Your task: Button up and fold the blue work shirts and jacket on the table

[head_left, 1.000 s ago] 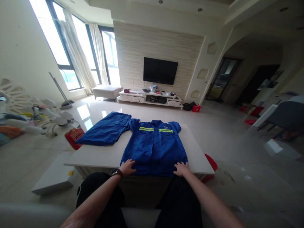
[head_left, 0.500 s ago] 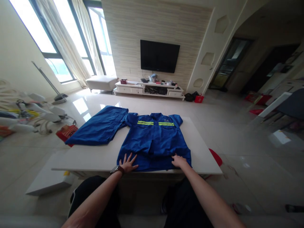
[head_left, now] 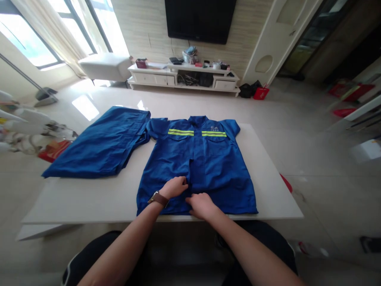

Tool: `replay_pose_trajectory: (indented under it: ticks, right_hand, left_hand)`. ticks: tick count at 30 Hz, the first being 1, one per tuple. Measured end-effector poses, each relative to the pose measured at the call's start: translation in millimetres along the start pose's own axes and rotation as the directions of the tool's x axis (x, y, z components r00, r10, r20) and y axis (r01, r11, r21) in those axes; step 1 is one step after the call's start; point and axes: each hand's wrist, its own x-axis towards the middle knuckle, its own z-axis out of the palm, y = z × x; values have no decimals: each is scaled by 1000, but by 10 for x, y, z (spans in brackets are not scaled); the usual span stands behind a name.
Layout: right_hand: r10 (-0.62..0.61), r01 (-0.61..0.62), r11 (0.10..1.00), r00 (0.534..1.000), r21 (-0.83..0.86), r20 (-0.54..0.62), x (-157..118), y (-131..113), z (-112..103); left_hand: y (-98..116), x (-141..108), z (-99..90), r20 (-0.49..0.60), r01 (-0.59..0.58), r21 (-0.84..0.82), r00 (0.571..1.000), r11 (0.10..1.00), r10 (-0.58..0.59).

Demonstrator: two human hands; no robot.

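Observation:
A blue work shirt (head_left: 218, 167) with yellow reflective stripes on its chest lies front up on the white table (head_left: 89, 198), its collar pointing away from me. Its front placket runs down the middle and the edge is partly lifted. My left hand (head_left: 175, 186), a watch on its wrist, is closed with the fingers pinching that placket edge. Just below and to the right, my right hand (head_left: 202, 205) is closed on the shirt front near the hem. Folded blue trousers (head_left: 98, 147) lie left of the shirt.
Beyond the table stand a white TV cabinet (head_left: 154, 79) with small items on it and a white bench (head_left: 105, 67). A red bag (head_left: 261, 92) sits on the floor at its right. The table's near edge runs just in front of my knees.
Both hands have moved from the lower sides of the shirt to its middle front and closed there. The shirt's lower part lies flatter, and the view has tilted down and closer.

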Motion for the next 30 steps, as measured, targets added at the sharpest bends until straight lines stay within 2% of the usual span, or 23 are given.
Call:
replay_pose_trajectory:
  ticks: [4,7,10,15,20,23,26,30]
  right_hand:
    - [12,-15,1000,995,26,97,213,-25,-49]
    - [-26,24,1000,992,17,124,326,-88,-57]
    - [-26,30,999,989,-24,147,378,-147,-62]
    - [11,-8,1000,983,-14,183,355,-199,-68]
    - [56,-52,998,984,-27,170,279,-255,-70]
    - [122,-118,992,978,-34,168,243,-280,-98]
    - [182,-178,983,961,-36,208,231,-290,-139]
    - [182,-167,983,943,-76,277,246,-280,-176]
  left_hand:
    - [81,88,59,76,-50,65,996,997,45]
    - [41,87,81,100,-128,84,988,988,120]
    - [-13,68,77,110,-158,50,982,986,152]
    - [-34,-21,110,80,-179,115,982,977,171]
    - [-34,-111,170,65,-187,110,981,976,181]
    - [-52,-144,184,67,-169,104,984,980,163]
    - [-64,-166,165,101,-168,73,982,983,160]
    - [-39,-160,105,169,-191,26,968,981,184]
